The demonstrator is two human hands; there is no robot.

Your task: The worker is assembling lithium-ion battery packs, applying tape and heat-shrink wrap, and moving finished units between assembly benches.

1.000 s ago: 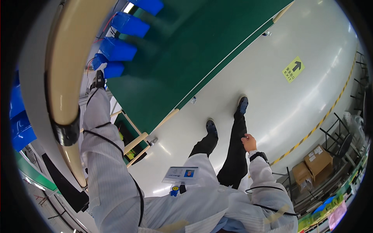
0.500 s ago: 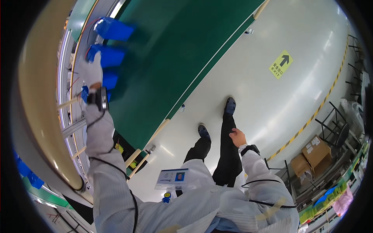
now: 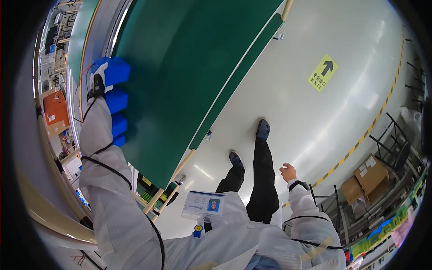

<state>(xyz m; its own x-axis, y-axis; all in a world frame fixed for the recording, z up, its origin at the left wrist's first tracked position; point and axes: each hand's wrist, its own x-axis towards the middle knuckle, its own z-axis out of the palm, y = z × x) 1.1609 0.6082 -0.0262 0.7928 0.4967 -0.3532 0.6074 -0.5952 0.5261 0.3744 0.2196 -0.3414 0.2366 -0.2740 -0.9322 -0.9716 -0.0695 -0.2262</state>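
Observation:
My left hand (image 3: 100, 77), in a white glove, reaches far forward to the left edge of the green belt surface (image 3: 189, 58). It lies against the near left end of the farthest blue box-shaped pack (image 3: 118, 71), fingers stretched and thumb apart; a firm grip does not show. Thin red and dark wires come from that pack's left end. More blue packs, a second (image 3: 118, 100) and a third (image 3: 119, 124) among them, stand in a row toward me, partly behind my forearm. My right hand (image 3: 288, 172) is bare and hangs over the floor, fingers loosely bent, holding nothing.
A metal rail (image 3: 105, 31) runs along the belt's left side. Wooden-coloured rods (image 3: 183, 164) stick out at its near corner. Cardboard boxes (image 3: 371, 177) and a black-framed stool (image 3: 400, 155) stand at right, beyond a yellow-black floor stripe (image 3: 360, 146).
My left hand has moved forward along the row, from the second blue pack to the farthest one. The view has shifted, and my right hand has swung slightly outward.

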